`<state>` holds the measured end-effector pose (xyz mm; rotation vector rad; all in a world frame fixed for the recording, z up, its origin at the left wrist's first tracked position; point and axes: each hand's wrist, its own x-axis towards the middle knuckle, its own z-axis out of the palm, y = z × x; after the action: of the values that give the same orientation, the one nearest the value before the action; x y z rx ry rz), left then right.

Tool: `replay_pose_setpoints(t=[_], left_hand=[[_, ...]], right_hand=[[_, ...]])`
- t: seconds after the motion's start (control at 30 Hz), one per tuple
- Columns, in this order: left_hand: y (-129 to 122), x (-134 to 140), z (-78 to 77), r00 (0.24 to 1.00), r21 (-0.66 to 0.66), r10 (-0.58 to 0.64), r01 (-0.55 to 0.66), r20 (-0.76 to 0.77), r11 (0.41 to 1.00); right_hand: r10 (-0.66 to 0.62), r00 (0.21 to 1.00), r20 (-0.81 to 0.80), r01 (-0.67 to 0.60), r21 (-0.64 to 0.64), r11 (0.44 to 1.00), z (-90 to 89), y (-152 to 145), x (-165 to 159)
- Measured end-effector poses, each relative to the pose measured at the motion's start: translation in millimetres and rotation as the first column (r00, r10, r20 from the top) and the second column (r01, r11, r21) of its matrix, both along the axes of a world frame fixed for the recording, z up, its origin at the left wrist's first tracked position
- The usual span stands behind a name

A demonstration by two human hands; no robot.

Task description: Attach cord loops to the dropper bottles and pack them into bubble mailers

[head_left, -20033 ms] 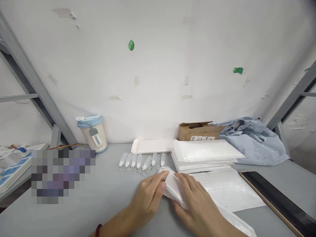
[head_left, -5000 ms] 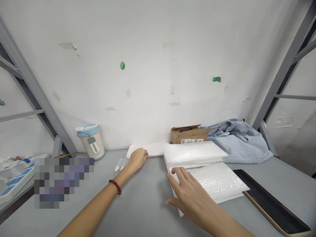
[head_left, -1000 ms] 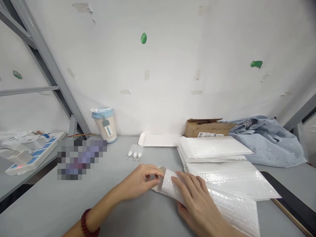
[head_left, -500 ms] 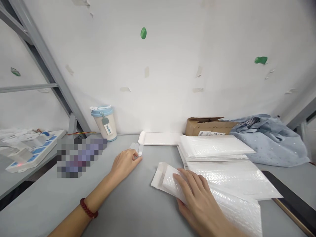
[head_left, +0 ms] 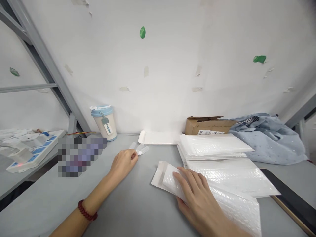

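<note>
My left hand (head_left: pixel 124 164) is closed in a pinch at the near end of a small translucent plastic piece (head_left: pixel 144 150). Two similar clear pieces (head_left: pixel 132 145) lie on the table just beyond the fingers, partly hidden by them. My right hand (head_left: pixel 195 187) rests on a white bubble mailer (head_left: pixel 234 205), thumb at the near edge and fingers over the top. The mailer lies at a slant, its flap end (head_left: pixel 158 176) pointing left.
More white bubble mailers (head_left: pixel 214 145) are stacked at right, before a cardboard box (head_left: pixel 209 125) and blue cloth (head_left: pixel 266 141). A dark flat device (head_left: pixel 293 200) lies far right. A lidded cup (head_left: pixel 105 123), a power strip (head_left: pixel 39 149) and a flat white mailer (head_left: pixel 161 138) stand farther back.
My left hand has drawn slightly back to the left, and the clear piece at its fingertips now angles to the right. My right hand stays on the mailer.
</note>
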<state>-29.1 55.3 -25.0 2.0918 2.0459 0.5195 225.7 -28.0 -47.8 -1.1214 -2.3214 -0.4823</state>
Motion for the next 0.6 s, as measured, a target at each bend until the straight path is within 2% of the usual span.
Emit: replay_pose_setpoints(t=[0.1, 0.2, 0.33, 0.47, 0.53, 0.6], left_hand=[[2.6, -5.2, 0.5, 0.998, 0.008, 0.01, -0.01, 0.064, 1.0], [2.6, -7.9, 5.2, 0.978, 0.037, 0.03, -0.038, 0.205, 0.999], [-4.7, -7.8, 24.1, 0.899, -0.018, 0.038, -0.034, 0.435, 0.999], [-12.8, -15.2, 44.6, 0.834, -0.127, 0.002, 0.081, 0.552, 0.989], [-14.0, -19.8, 47.8, 0.823, -0.201, -0.031, 0.176, 0.567, 0.964], [-13.8, -20.1, 44.8, 0.799, -0.266, -0.075, 0.285, 0.596, 0.921]], right_hand=[[0.002, 1.0, -0.007, -0.002, -0.014, 1.0, -0.5, -0.5, -0.2], [-0.001, 1.0, -0.013, 0.0, -0.022, 1.0, -0.4, -0.9, 0.0], [-0.019, 1.0, -0.003, 0.019, -0.037, 0.999, 0.8, -0.6, 0.0], [-0.037, 0.999, -0.005, 0.037, -0.044, 0.998, 1.7, -1.3, -0.6], [-0.042, 0.999, -0.006, 0.042, -0.045, 0.998, 1.8, -2.4, -1.4], [-0.035, 0.999, -0.005, 0.034, -0.042, 0.999, 1.6, -3.7, -2.2]])
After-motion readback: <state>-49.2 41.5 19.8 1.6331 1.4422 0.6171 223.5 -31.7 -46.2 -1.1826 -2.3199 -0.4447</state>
